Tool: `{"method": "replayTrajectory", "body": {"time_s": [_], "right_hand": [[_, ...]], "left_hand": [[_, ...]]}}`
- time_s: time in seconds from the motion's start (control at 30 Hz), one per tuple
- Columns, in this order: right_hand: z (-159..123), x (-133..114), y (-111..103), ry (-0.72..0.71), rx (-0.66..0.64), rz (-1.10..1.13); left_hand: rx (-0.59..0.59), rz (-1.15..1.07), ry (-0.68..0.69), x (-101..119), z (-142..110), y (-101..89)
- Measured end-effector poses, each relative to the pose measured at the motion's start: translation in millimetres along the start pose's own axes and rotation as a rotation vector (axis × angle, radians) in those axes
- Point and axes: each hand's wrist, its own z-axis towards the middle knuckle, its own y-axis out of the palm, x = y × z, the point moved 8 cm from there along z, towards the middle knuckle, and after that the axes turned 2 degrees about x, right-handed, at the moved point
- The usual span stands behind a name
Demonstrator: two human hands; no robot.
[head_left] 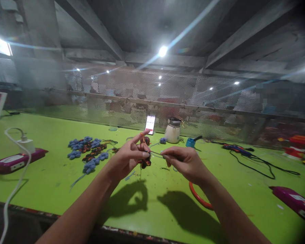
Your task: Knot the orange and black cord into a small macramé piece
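In the middle of the view, my left hand (125,158) pinches a small crocheted piece (145,163) of black and orange yarn between thumb and fingers. Its index finger is raised, with orange yarn wrapped around it. My right hand (185,163) is closed on a thin crochet hook (156,154), whose tip reaches the piece at my left fingers. To the left lie several blue crocheted flowers (90,165) and dark orange-black ones (94,152). Just behind my left hand is a small ball of multicoloured yarn (145,140).
Upright at the back stands a phone (149,124), beside a white jar (173,131) and a blue pot (190,142). An orange ring (198,197) lies under my right forearm. Purple power strips (17,160) sit at both sides; a black cord (256,162) lies right.
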Motion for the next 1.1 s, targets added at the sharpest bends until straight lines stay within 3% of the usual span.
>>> {"method": "replayTrajectory", "body": {"time_s": [0.33, 0.53, 0.7, 0.87, 1.0, 1.1], "right_hand": [[-1, -6, -4, -0.043, 0.006, 0.013], [-1, 3, 6, 0.081, -0.018, 0.212], [1, 12, 14, 0.207, -0.012, 0.348], [1, 21, 21, 0.286, -0.039, 0.388], [-2, 30, 33, 0.417, 0.007, 0.621], [-3, 30, 39, 0.431, 0.086, 0.793]], "left_hand": [[0.014, -0.086, -0.038, -3, 2, -5.9], [0.042, 0.047, -0.024, -6, 5, -6.7], [-0.012, 0.239, -0.016, -7, 4, 1.4], [-0.032, 0.431, 0.108, -4, 3, 9.9], [0.057, 0.692, 0.312, 4, 1, 14.8], [0.107, 0.62, 0.375, 8, -1, 14.2]]}}
